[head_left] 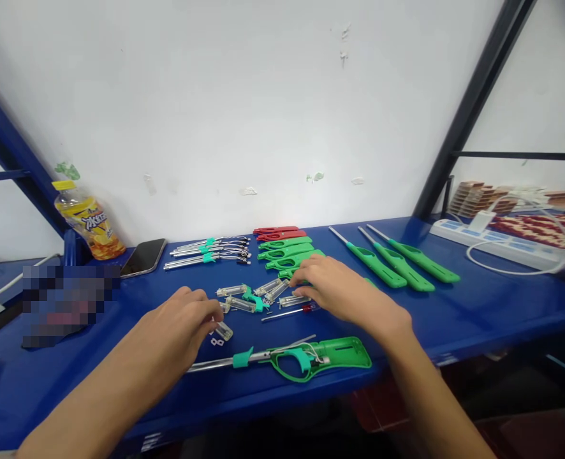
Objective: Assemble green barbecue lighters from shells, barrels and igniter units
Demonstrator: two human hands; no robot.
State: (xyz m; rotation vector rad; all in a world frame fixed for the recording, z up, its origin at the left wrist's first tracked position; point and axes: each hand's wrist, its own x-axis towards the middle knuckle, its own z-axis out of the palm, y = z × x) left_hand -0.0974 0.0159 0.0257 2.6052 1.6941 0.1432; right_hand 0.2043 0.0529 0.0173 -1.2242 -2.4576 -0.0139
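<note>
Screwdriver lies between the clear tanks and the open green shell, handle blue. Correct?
Not quite: in the head view, the screwdriver has a red handle, not blue. It does lie between the clear tanks and the open green shell.

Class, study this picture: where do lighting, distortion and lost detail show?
Head view: the white wall is bright, the space beneath the blue table dark; head view: the blue post and black post lean outward, probably wide-angle distortion; head view: pixelation hides something left of the left hand, and the clear plastic tanks show little detail.
</note>
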